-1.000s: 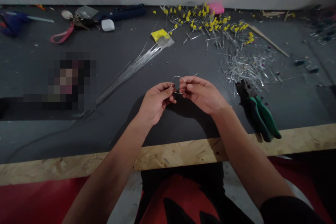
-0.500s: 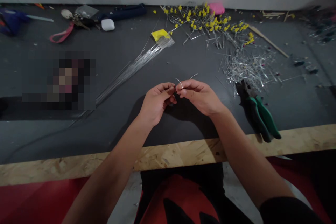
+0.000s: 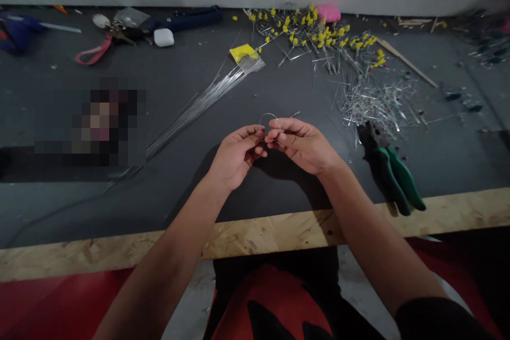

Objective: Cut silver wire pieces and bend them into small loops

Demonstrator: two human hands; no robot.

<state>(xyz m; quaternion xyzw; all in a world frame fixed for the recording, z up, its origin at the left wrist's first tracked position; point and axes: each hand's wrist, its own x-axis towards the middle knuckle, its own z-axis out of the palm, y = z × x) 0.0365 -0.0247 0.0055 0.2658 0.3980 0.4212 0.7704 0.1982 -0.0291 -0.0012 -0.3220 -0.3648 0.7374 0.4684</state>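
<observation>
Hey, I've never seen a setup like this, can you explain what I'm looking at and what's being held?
There's no machine here, just a person's two bare hands. Every picture comes from one camera worn on the person's head, looking forward and down, so their left hand appears on the left and their right hand on the right. Between their fingertips, both hold a thin curved wire.

On the dark tabletop, a bundle of long wires lies to the left. To the right are yellow-tipped wires, a heap of short silver pieces and green-and-black pliers. A white case sits at the back left. A pixelated patch hides whatever lies below it.
</observation>
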